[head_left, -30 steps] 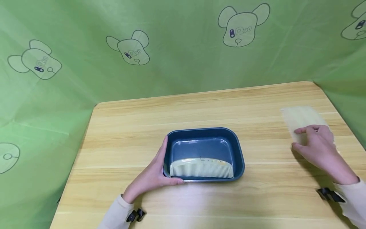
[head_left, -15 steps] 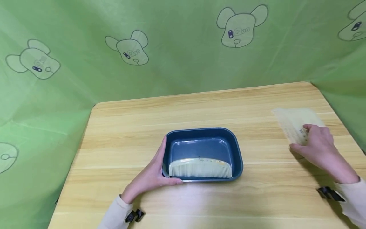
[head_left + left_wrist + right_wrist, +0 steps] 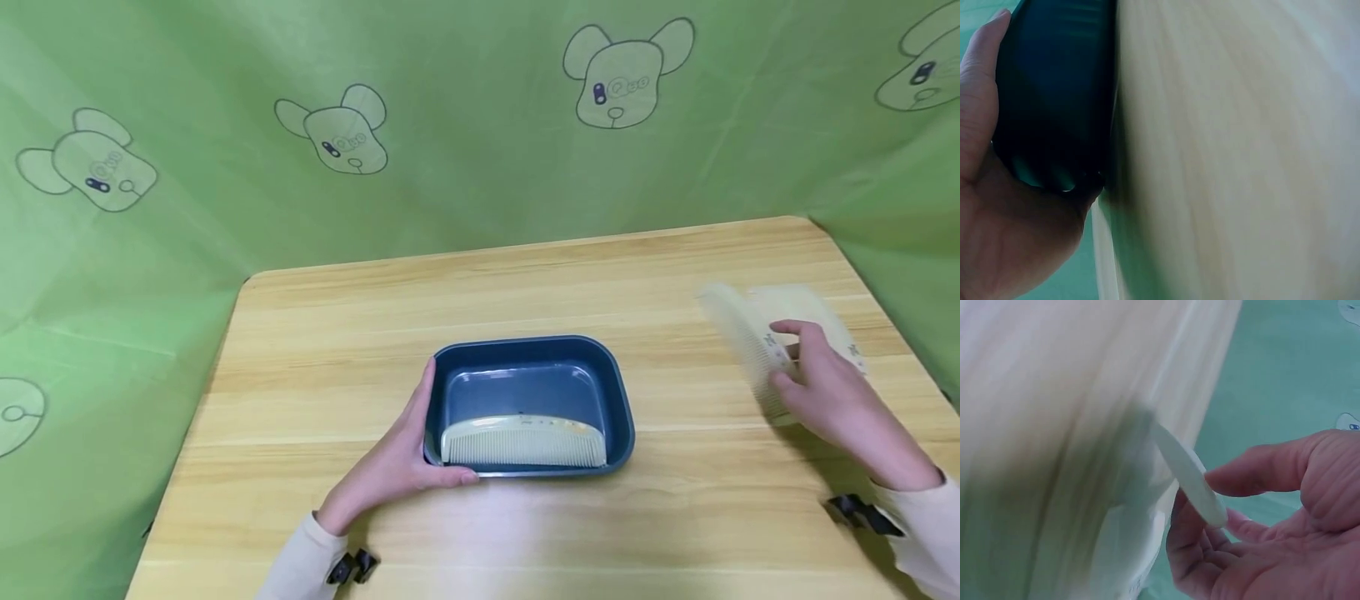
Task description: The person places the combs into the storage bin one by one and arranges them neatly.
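Observation:
In the head view a dark blue plastic box (image 3: 525, 385) stands mid-table, with a pale cream comb (image 3: 523, 442) lying along its near side. My left hand (image 3: 397, 458) grips the box's left end, thumb along the near wall and fingers round the side; the left wrist view shows the palm against the box wall (image 3: 1054, 94). At the right, my right hand (image 3: 832, 400) pinches a second pale comb (image 3: 738, 333), tilted and blurred, between thumb and fingers. Its edge (image 3: 1188, 475) shows in the right wrist view. Another comb (image 3: 806, 304) lies on the table behind that hand.
The wooden table (image 3: 337, 333) has its back edge against a green curtain (image 3: 480, 125) printed with bear heads. More curtain hangs at both sides. Bare wood lies between the box and the right hand.
My right hand has drawn one comb off to the left and tilted it up, so the comb under it shows separately. The left hand keeps its hold on the box.

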